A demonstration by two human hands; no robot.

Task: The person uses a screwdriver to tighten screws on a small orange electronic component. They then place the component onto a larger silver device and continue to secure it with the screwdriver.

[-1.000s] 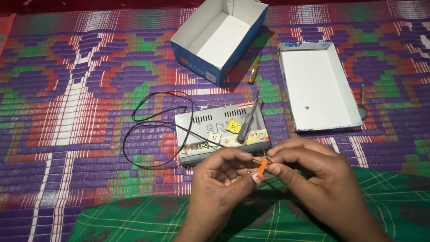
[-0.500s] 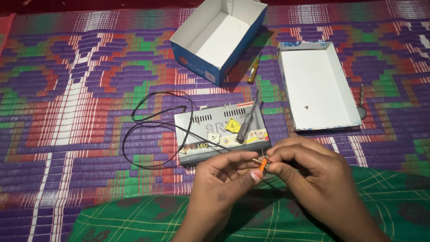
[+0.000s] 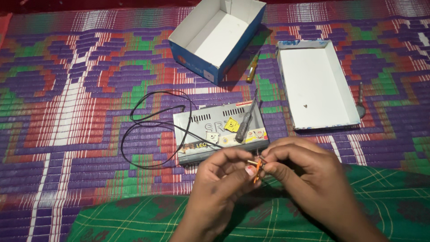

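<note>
I pinch a small orange plug (image 3: 256,169) between left hand (image 3: 224,179) and right hand (image 3: 304,172), steadying it above the metal box (image 3: 219,132)

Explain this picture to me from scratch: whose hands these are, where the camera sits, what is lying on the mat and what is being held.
There is no machine here: a person works with two bare hands, and the single view comes from a camera worn on that person's head, looking down. The left hand and the right hand meet over a green checked cloth and pinch a small orange plug between their fingertips. Beyond them, on a purple patterned mat, lies a flat silver metal box with a screwdriver resting on top and a black cable looping out to its left. Farther back stand an open blue-and-white cardboard box, its shallow white lid, and a small yellow-handled screwdriver between them.
</note>
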